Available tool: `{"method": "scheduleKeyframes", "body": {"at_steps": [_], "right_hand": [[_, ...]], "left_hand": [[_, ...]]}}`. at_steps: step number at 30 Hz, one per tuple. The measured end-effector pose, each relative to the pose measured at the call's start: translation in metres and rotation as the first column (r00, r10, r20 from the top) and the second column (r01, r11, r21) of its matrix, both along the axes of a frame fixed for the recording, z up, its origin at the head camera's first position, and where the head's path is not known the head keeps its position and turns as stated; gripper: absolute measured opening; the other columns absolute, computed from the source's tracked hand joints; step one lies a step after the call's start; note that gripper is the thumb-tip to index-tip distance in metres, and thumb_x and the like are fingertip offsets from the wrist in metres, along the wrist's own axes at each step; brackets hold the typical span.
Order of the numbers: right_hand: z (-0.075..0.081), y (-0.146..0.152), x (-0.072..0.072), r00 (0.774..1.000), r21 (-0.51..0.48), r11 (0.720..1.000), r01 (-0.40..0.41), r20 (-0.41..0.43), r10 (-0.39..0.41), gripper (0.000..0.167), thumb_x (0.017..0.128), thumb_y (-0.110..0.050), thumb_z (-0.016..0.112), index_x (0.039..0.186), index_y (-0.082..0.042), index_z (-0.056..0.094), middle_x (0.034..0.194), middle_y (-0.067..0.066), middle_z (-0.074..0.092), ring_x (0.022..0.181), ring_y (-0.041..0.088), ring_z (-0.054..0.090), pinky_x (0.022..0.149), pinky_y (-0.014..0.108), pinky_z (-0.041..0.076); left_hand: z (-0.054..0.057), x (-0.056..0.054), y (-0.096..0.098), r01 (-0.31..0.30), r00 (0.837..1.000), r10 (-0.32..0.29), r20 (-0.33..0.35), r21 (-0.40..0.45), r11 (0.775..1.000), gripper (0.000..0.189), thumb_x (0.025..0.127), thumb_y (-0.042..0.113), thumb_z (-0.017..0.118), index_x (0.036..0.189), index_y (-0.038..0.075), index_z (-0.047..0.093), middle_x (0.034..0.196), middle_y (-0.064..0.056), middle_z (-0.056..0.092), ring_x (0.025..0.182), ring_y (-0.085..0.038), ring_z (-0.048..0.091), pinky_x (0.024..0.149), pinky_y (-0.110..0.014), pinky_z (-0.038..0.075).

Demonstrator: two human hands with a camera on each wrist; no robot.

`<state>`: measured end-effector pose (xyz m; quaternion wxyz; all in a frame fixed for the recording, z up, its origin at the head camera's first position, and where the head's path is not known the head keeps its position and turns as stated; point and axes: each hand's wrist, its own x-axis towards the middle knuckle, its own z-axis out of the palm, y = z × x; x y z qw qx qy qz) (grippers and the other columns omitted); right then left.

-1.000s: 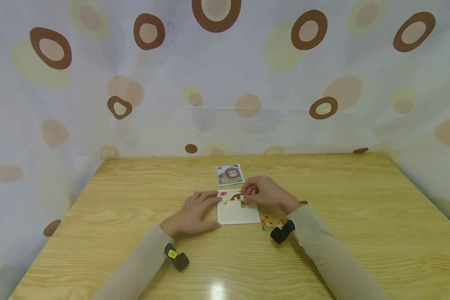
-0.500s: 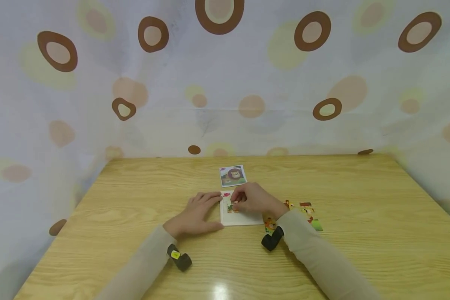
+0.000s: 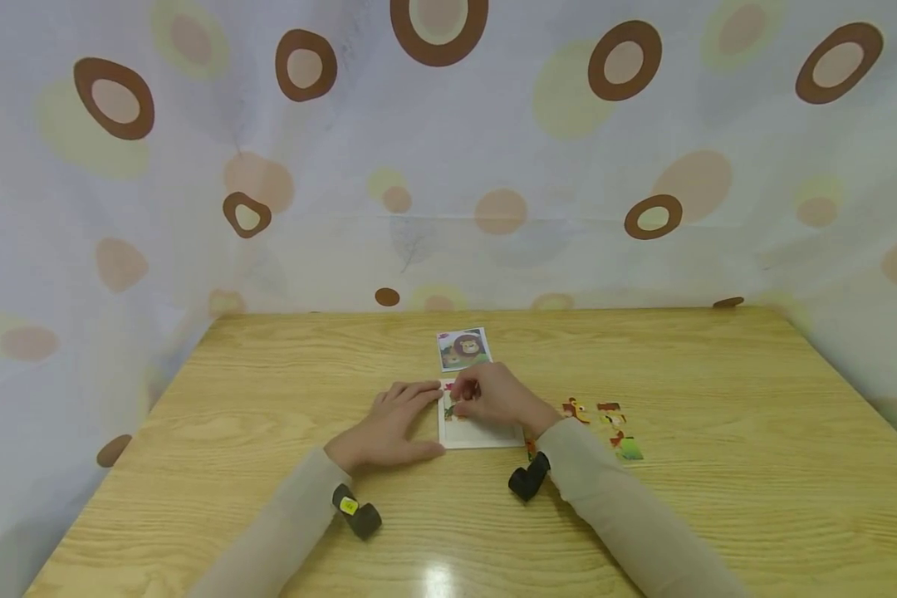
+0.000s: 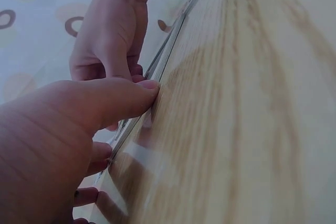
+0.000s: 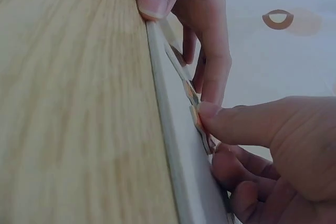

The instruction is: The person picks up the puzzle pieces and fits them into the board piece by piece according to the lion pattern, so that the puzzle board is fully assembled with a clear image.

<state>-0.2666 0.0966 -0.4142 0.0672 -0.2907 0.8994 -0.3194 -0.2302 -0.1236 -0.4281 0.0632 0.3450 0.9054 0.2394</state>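
A white puzzle board [image 3: 486,436] lies on the table, some picture pieces set along its upper part. My left hand [image 3: 389,428] rests along the board's left edge with fingers spread; its thumb [image 4: 142,95] touches the rim in the left wrist view. Over the board's left half, my right hand [image 3: 497,394] pinches a small puzzle piece [image 3: 451,412] between thumb and fingers. Seen from the right wrist, that puzzle piece [image 5: 196,119] sits low against the board [image 5: 181,166], beside another piece. My right hand hides much of the board's upper area in the head view.
Just behind the board lies a lion picture card [image 3: 463,349]. Several loose puzzle pieces [image 3: 629,448] are scattered to the right, one partly hidden by my right wrist. The wooden table [image 3: 747,415] meets a patterned cloth [image 3: 568,266] at its back edge.
My right hand has carried the puzzle piece leftward from the board's upper right to its left side. Loose pieces at right have come into sight. The left hand keeps its place.
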Motion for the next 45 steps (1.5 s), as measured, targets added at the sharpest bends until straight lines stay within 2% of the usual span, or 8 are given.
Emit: {"method": "scheduleKeyframes", "body": {"at_steps": [8,14,17,21,25,30,38,45], "right_hand": [[0.002,-0.001,-0.003,1.000,0.025,1.000,0.000,0.000,0.000,0.004,0.081,-0.012,0.076,0.082,-0.009,0.073,0.072,-0.002,0.066,0.065,0.005,0.051,0.062,0.020,0.043],[0.000,-0.001,0.001,0.999,0.010,0.999,0.030,-0.020,-0.030,0.011,0.081,-0.014,0.077,0.080,-0.008,0.068,0.070,-0.002,0.064,0.064,0.005,0.051,0.061,0.020,0.043],[-0.001,0.002,0.004,0.999,-0.013,1.000,0.011,-0.052,-0.011,0.010,0.082,-0.013,0.076,0.080,-0.007,0.069,0.069,-0.001,0.063,0.062,0.004,0.050,0.060,0.019,0.043],[0.001,0.010,0.008,0.999,-0.010,1.000,-0.024,-0.047,0.023,0.007,0.085,-0.013,0.073,0.087,-0.006,0.072,0.075,-0.001,0.065,0.065,0.004,0.051,0.062,0.020,0.044],[0.008,0.024,0.011,0.997,0.033,0.997,-0.071,-0.002,0.071,0.013,0.087,-0.010,0.069,0.099,-0.006,0.072,0.086,0.000,0.066,0.073,0.006,0.053,0.068,0.023,0.046],[0.016,0.048,0.012,0.992,0.037,0.992,-0.119,0.042,0.117,0.021,0.090,-0.008,0.064,0.110,-0.003,0.067,0.090,0.001,0.064,0.075,0.008,0.054,0.070,0.026,0.047],[0.026,0.092,0.006,0.995,0.043,0.994,-0.098,0.024,0.097,0.023,0.092,-0.008,0.062,0.113,-0.001,0.063,0.090,0.003,0.064,0.077,0.011,0.059,0.070,0.028,0.050],[0.043,0.121,0.008,0.994,0.168,0.984,-0.060,0.105,0.043,0.020,0.086,-0.005,0.066,0.106,0.000,0.063,0.095,0.011,0.063,0.079,0.017,0.060,0.072,0.035,0.050]], "left_hand": [[-0.002,-0.001,0.000,0.004,1.000,-0.004,0.000,-0.001,1.000,0.068,0.086,0.045,0.065,0.143,0.014,0.043,0.155,-0.008,0.031,0.137,-0.031,0.029,0.103,-0.055,0.026],[0.003,0.002,0.000,0.008,1.000,-0.008,-0.001,0.017,1.000,0.059,0.087,0.042,0.066,0.137,0.015,0.049,0.153,-0.010,0.033,0.136,-0.032,0.030,0.103,-0.058,0.025],[0.004,0.003,0.001,0.004,1.000,-0.004,0.008,0.015,1.000,0.059,0.087,0.041,0.067,0.137,0.016,0.050,0.154,-0.009,0.033,0.137,-0.032,0.029,0.104,-0.057,0.025],[0.002,0.001,0.002,0.005,1.000,-0.006,0.004,0.010,1.000,0.059,0.086,0.042,0.067,0.138,0.017,0.050,0.154,-0.009,0.033,0.136,-0.031,0.029,0.103,-0.055,0.025],[0.002,0.001,0.003,0.002,1.000,-0.002,-0.001,-0.002,1.000,0.060,0.086,0.043,0.066,0.138,0.017,0.050,0.155,-0.008,0.032,0.137,-0.031,0.029,0.105,-0.055,0.025],[0.002,0.000,0.002,-0.012,1.000,0.012,0.008,-0.016,1.000,0.062,0.086,0.044,0.066,0.139,0.018,0.049,0.156,-0.007,0.030,0.138,-0.031,0.027,0.107,-0.056,0.023],[-0.001,-0.001,-0.001,-0.006,1.000,0.006,0.004,-0.011,1.000,0.062,0.086,0.044,0.065,0.140,0.017,0.048,0.156,-0.007,0.029,0.139,-0.030,0.026,0.106,-0.055,0.022],[-0.002,-0.001,0.000,0.000,1.000,0.000,-0.001,-0.006,1.000,0.064,0.086,0.045,0.065,0.140,0.016,0.047,0.156,-0.007,0.030,0.139,-0.030,0.027,0.104,-0.055,0.024]]}}
